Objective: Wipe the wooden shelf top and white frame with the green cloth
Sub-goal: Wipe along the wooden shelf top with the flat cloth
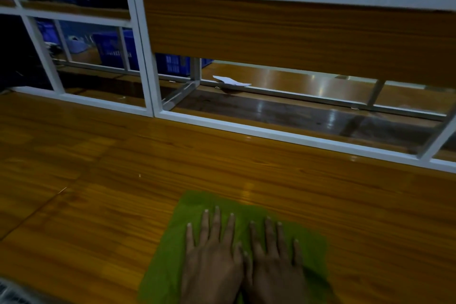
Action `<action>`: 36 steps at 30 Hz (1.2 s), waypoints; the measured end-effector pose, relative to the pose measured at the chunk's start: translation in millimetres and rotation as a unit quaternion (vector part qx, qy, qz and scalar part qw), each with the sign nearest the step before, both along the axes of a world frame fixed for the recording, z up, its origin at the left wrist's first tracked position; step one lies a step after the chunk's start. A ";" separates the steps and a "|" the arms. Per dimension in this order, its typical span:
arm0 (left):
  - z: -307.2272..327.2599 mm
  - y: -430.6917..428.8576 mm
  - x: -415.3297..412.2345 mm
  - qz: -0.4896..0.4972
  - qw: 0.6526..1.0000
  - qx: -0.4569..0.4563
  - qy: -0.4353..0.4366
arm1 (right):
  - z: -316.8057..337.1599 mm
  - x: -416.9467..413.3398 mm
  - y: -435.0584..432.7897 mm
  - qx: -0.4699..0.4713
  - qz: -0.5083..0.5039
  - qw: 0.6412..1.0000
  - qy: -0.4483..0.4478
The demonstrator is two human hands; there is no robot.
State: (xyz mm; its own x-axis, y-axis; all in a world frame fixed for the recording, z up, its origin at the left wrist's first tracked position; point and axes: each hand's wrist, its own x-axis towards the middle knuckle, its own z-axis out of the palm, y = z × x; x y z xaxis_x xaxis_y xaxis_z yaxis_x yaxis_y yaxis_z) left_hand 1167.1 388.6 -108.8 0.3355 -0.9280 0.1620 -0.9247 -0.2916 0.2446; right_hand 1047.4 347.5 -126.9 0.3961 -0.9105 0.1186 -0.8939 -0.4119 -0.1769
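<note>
Green terry cloth (246,207) spread flat on the glossy wooden shelf top (111,192), near its front edge. Left hand (212,261) and right hand (276,269) lie side by side on it, palms down, fingers straight, thumbs touching. White metal frame (283,134) borders the far edge.
</note>
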 end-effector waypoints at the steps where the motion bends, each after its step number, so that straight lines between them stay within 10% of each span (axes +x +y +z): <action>1: 8.2 -6.4 5.8 0.004 1.000 0.019 -0.009 | 4.7 6.5 -5.3 0.008 0.000 1.000 0.001; 15: 23.5 -142.6 -4.9 -0.061 0.991 0.116 -0.004 | 31.0 -9.0 -119.1 0.070 -0.034 0.996 0.042; 36: 21.0 -88.9 -108.0 -0.203 0.975 0.085 -0.007 | 33.8 -113.1 -36.6 0.055 -0.144 0.987 0.050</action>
State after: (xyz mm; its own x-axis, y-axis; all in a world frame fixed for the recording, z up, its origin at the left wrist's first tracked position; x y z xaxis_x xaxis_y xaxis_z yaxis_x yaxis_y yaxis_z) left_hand 1059.1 299.7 -87.8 -0.0659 -0.9978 -0.0044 -0.9755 0.0635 0.2107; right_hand 934.3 310.9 -93.1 0.1233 -0.9923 -0.0133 -0.9864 -0.1211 -0.1115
